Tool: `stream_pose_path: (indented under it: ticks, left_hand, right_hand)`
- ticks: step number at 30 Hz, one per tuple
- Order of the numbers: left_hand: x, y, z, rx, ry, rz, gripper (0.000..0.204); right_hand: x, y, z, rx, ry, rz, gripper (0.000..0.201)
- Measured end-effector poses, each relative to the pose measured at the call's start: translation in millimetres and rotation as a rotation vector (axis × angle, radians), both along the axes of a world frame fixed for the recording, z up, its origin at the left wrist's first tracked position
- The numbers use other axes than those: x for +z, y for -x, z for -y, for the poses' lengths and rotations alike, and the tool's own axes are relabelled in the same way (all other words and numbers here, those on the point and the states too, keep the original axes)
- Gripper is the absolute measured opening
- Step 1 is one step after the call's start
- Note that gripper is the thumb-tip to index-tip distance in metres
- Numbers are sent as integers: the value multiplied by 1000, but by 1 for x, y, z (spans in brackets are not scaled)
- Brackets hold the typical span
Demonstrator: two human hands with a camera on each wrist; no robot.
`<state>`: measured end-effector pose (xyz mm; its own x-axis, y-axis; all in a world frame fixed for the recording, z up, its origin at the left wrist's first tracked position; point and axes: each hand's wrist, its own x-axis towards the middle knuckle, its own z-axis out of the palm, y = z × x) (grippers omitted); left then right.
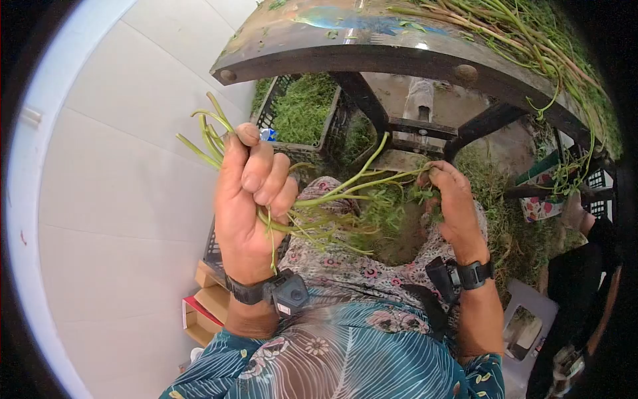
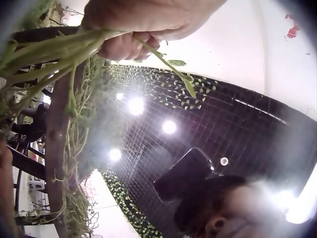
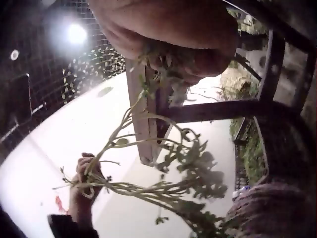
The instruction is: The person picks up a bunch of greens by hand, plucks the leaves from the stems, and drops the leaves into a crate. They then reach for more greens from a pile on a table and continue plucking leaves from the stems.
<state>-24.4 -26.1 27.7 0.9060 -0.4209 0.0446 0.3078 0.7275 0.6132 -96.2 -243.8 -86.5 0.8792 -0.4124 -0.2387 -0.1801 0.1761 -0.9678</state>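
My left hand [image 1: 249,193] is raised and grips a bunch of long green leafy stems [image 1: 325,197]. Cut ends stick out past its thumb side, while the leafy parts trail right over the lap. With bent fingers, my right hand [image 1: 457,203] pinches the leafy end of one stem from that bunch. In the right wrist view, small leaves [image 3: 166,69] show beneath the right fingers, and the bunch spreads from the left hand [image 3: 85,178]. The left wrist view has the stems [image 2: 54,52] running out of the left fist. Part of the right fingertips is hidden by leaves.
A dark-edged table [image 1: 345,58] stands ahead, with a heap of stems [image 1: 512,30] along its right side. Under it sits a black crate [image 1: 330,126] of greens. More greens [image 1: 498,199] lie on the floor at right, near a grey plastic stool [image 1: 541,302]. Cardboard boxes [image 1: 211,302] stand at left.
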Motion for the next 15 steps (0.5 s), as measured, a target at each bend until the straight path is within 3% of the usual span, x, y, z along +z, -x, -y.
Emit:
stream_pose_path:
  ticks: [2,5,6,10,13,14,15]
  left_hand:
    - [-1,-1,1,-18,30,15,22]
    - [4,-7,-12,-33,118,40,23]
    - [4,-9,-16,-37,137,47,23]
    - [1,-17,-26,-61,195,55,24]
    - [-1,-20,-24,-83,235,31,24]
    - [-1,-20,-24,-87,243,26,25]
    - [-1,-19,-24,-94,248,24,25]
  right_hand:
    - [-12,-1,6,67,423,-31,26]
    - [-55,-3,34,-150,201,-32,25]
    - [-18,3,30,-282,-212,-114,22]
    - [-35,18,51,-2,-524,-7,28]
    - [-21,13,21,141,-308,-42,31]
    - [-19,11,19,316,-195,-75,32]
    - [-12,9,11,375,-91,-43,32]
